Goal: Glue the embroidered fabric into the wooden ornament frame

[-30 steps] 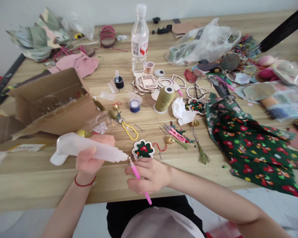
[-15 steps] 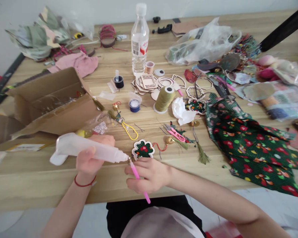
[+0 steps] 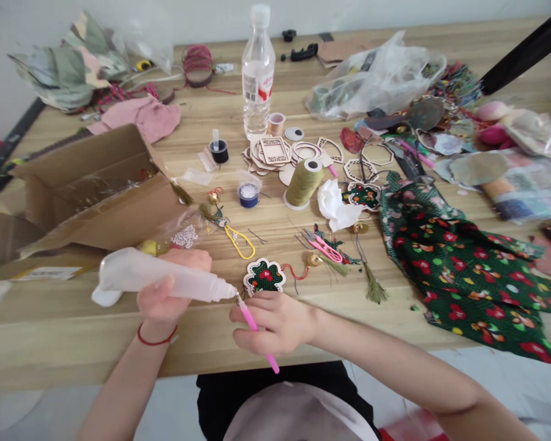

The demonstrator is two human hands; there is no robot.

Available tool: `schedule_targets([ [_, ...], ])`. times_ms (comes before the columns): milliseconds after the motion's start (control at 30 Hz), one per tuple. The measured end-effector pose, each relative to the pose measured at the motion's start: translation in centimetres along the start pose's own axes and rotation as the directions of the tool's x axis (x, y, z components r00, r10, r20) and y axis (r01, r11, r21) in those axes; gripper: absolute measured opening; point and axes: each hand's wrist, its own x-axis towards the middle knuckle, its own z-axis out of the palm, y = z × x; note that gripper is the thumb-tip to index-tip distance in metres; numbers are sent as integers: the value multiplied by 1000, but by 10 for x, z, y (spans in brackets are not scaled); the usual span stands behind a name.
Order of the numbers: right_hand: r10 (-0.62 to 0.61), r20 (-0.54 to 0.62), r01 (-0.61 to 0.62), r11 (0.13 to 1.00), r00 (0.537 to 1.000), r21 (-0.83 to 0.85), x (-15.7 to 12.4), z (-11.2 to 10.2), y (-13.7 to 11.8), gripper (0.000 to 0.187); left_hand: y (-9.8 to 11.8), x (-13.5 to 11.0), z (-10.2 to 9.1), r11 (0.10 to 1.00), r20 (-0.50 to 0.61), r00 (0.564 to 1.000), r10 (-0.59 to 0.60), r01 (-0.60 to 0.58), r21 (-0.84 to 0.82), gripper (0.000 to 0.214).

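My left hand [image 3: 165, 294] is wrapped round a translucent white glue bottle [image 3: 133, 275], held level with its nozzle pointing right. My right hand [image 3: 275, 321] pinches a thin pink tool [image 3: 257, 331], whose tip meets the bottle's nozzle just above the table's front edge. Right behind that spot lies a scalloped wooden ornament [image 3: 265, 277] covered in green flowered fabric, with a red cord and a small gold bell beside it.
An open cardboard box [image 3: 96, 190] stands at the left. A water bottle [image 3: 258, 73], a spool of olive thread [image 3: 304, 182], wooden cut-outs [image 3: 275, 152], pink snips [image 3: 324, 245], a bead pot [image 3: 248, 195], green flowered fabric [image 3: 459, 263] and plastic bags crowd the wooden table [image 3: 50, 318].
Almost nothing has changed. Both hands keep the pink tool's tip at the glue bottle's nozzle; the bottle has shifted very slightly.
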Motion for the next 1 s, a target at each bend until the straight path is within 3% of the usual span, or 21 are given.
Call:
schedule_targets([
  [100, 1, 33, 0, 1000, 999, -12, 0, -1, 0, 8, -1, 0, 0, 1000, 1, 1000, -2, 2, -7, 46],
  [433, 12, -21, -12, 1000, 1000, 6, 2, -2, 0, 12, -1, 0, 1, 1000, 6, 1000, -2, 2, -15, 47],
  [1000, 24, -108, -21, 999, 994, 26, 9, -6, 3, 19, 0, -2, -4, 994, 54, 993, -102, 104, -39, 50],
])
